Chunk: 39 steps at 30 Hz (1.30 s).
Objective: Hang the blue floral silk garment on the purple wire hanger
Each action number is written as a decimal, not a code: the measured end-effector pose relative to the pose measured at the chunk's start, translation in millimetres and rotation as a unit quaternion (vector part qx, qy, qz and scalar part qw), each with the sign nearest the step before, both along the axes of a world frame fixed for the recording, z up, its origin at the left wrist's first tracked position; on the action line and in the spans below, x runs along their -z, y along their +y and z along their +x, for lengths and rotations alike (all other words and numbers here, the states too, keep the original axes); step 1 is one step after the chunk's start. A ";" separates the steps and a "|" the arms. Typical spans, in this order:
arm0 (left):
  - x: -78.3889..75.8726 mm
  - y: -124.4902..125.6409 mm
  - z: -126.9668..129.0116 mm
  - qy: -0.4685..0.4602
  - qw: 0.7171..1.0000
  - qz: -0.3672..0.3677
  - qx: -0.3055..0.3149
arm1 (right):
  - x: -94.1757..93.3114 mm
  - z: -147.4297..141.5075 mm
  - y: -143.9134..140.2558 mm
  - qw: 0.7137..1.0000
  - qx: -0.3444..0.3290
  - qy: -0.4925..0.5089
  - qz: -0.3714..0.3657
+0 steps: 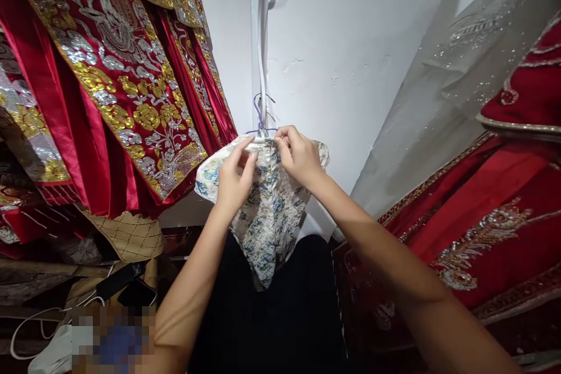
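Both hands are raised at the middle of the scene, working at the top of a pale floral garment [263, 216] that hangs from a purple hanger [259, 114] against the far white wall [350, 41]. The left hand [234, 178] has its fingers curled in, thumb and fingertips pinched on the cloth near the neckline; the right hand [298, 155] is likewise closed, its fingertips gripping the fabric just beside the hanger's hook (the two hands sit close together, not quite touching). The garment's lower end tapers to a point over something dark near the person. On the left hang red robes with gold embroidery [118, 70]; on the right lies another red embroidered garment [495, 222] beside a grey sequinned cloth [447, 82].
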<state>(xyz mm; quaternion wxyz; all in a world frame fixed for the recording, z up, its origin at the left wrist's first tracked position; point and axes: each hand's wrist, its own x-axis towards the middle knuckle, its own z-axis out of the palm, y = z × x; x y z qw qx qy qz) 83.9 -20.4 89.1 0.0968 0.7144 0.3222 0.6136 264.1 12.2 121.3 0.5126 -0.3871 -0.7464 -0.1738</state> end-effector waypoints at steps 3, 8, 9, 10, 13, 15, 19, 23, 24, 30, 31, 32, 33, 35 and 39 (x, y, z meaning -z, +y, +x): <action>-36.6 19.1 10.5 0.067 0.997 0.032 0.004 | -3.8 1.3 -6.6 1.000 -0.006 0.000 0.000; -47.7 29.0 16.7 0.093 0.994 0.019 -0.045 | -3.4 -0.5 -5.3 0.999 -0.028 -0.024 0.030; -47.2 30.0 16.2 0.081 0.996 0.010 -0.044 | -1.0 -1.2 -1.1 0.998 -0.032 -0.031 0.043; -46.9 31.3 15.3 0.068 0.997 -0.001 -0.040 | 2.7 -1.9 4.2 0.997 -0.036 -0.039 0.052; -47.1 37.3 8.5 0.028 0.999 -0.028 -0.026 | 23.2 -3.9 20.4 0.993 -0.067 -0.081 0.055; -48.0 42.5 -3.0 -0.001 0.999 -0.033 -0.021 | 43.1 -4.7 24.8 0.988 -0.102 -0.104 0.044; -44.5 52.8 -52.4 -0.076 0.995 -0.041 -0.045 | 79.8 -7.2 7.7 0.983 -0.156 -0.093 0.036; -24.5 59.3 -112.0 -0.168 0.982 -0.063 -0.056 | 88.1 -16.8 -14.9 0.981 -0.184 -0.054 0.042; -17.6 59.7 -122.0 -0.194 0.977 -0.068 -0.050 | 86.3 -20.6 -16.6 0.980 -0.190 -0.046 0.047; 13.5 47.9 -136.4 -0.271 0.958 -0.097 0.005 | 71.5 -38.0 -9.1 0.975 -0.203 -0.055 0.065; 13.9 43.1 -136.6 -0.237 0.968 -0.085 -0.011 | 70.4 -37.9 -10.0 0.974 -0.206 -0.061 0.065; 12.7 38.1 -137.3 -0.192 0.978 -0.067 -0.034 | 69.9 -36.9 -12.2 0.973 -0.211 -0.067 0.065; 10.3 33.4 -138.6 -0.146 0.986 -0.046 -0.060 | 70.0 -35.3 -15.5 0.971 -0.219 -0.074 0.063; 4.2 27.0 -141.7 -0.086 0.991 -0.012 -0.098 | 71.9 -31.4 -24.0 0.966 -0.234 -0.095 0.055; 2.7 27.2 -140.3 -0.153 0.986 -0.038 -0.053 | 79.9 -26.3 -36.1 0.954 -0.262 -0.139 0.031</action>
